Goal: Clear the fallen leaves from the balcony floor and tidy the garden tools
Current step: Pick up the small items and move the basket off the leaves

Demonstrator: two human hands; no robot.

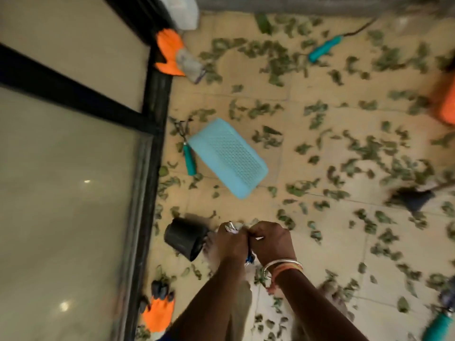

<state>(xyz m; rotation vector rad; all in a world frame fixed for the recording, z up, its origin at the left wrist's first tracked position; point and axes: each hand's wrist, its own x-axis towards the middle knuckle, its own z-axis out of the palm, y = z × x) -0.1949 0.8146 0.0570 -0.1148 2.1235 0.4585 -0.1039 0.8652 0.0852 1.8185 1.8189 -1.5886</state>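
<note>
Your left hand [231, 241] and right hand [270, 242] meet low centre, fingers of both curled tight on crumpled whitish item [232, 228]; what it is, cannot tell. Leaves [273, 62] scattered over tiled floor [332, 232]. Teal-handled tool [189, 158] beside overturned blue basket [229, 156]. Black pot [184, 237] just left of your left hand. Orange glove [170, 52] by door frame

Glass door [69, 205] is filling the left, lights glinting in it; white box [183, 11] is sitting beyond its black frame [157, 99].
</note>
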